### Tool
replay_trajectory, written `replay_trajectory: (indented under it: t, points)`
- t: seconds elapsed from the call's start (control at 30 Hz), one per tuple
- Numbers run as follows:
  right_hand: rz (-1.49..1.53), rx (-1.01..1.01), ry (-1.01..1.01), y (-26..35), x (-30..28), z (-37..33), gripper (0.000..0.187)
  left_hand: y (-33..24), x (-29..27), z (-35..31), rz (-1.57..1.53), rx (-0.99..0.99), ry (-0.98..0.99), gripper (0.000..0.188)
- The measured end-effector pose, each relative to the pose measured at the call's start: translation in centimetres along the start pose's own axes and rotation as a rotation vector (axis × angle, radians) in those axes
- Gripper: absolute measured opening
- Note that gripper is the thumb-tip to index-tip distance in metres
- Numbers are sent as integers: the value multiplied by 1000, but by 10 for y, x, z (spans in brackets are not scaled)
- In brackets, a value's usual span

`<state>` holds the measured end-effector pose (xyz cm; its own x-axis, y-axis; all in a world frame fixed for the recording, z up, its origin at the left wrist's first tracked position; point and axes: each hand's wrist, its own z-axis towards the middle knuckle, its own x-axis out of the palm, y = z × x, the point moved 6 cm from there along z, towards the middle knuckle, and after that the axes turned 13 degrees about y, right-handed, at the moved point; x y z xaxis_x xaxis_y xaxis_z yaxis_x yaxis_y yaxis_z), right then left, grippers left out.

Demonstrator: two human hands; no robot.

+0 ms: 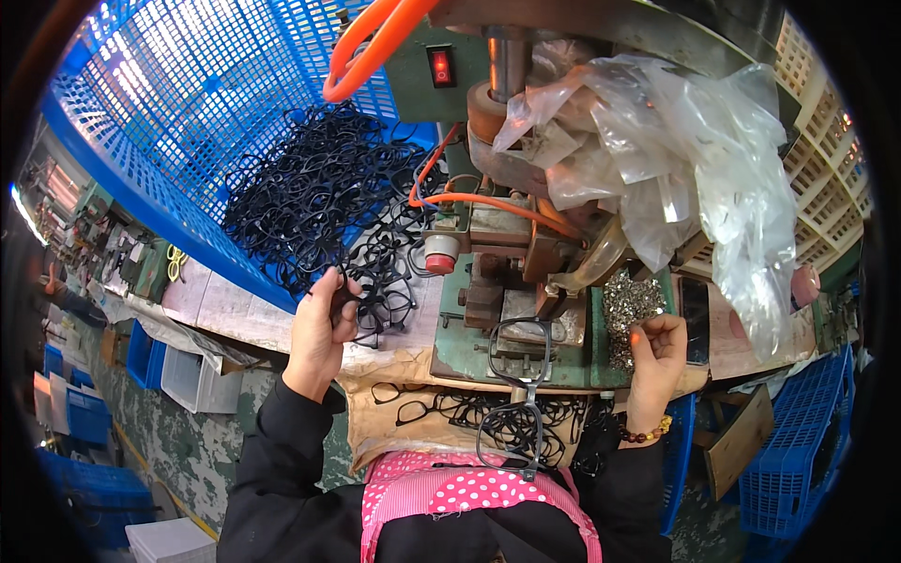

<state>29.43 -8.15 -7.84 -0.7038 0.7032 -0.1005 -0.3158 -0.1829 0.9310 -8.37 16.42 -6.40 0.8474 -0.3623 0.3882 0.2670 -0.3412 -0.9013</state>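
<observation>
My left hand (322,333) is curled at the near edge of a heap of black eyeglass frames (310,188); whatever is between its fingers cannot be made out. Beside a pile of small shiny metal pieces (631,310), my right hand (656,361) has thumb and fingers pinched together, and anything held is too small to name. Between my hands, a dark eyeglass frame (539,410) stretches from the front of a green bench press (469,361) down over my lap; what holds it up does not show. More black frames (441,408) lie on brown paper below the press.
A big blue basket (169,202) tilts at the left, holding the heap. Clear plastic bags (694,159) hang over the press's right side. An orange hose (497,199) crosses it near a red button (439,254). Blue crates (798,441) stand at the lower right.
</observation>
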Motion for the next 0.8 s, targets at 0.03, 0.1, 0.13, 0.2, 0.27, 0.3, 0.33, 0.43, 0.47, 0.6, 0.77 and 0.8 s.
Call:
replay_trajectory:
  t: [0.03,0.1,0.13,0.2,0.27,0.3,0.33,0.43,0.47,0.6,0.77,0.8]
  points:
    - [78,85,16,-2,-2,0,10,1,1,-4,20,-2,20,33]
    - [56,133,34,-5,-6,-1,13,1,5,-11,58,-8,63,32]
    - [-41,90,28,-8,-7,-1,15,0,7,-14,54,-6,53,31]
    - [-150,31,19,-10,-6,-4,19,1,9,-19,67,-9,45,32]
    - [-70,14,18,-12,-6,-5,19,0,11,-22,91,-4,42,33]
    - [-28,-5,32,-12,-6,-6,18,-1,13,-25,108,3,42,35]
    - [3,-26,48,-9,-5,-6,18,-3,15,-27,125,10,43,36]
    - [104,-69,85,-3,-6,-4,18,-9,25,-33,194,52,85,35]
    - [153,-68,88,-3,-7,-4,18,-11,29,-35,179,73,93,34]
    - [209,33,69,1,-2,-11,14,-14,43,-40,193,104,135,31]
    - [193,40,69,31,22,-7,13,-25,72,-46,231,193,210,29]
    - [97,-9,67,42,28,-5,13,-30,82,-48,234,247,240,28]
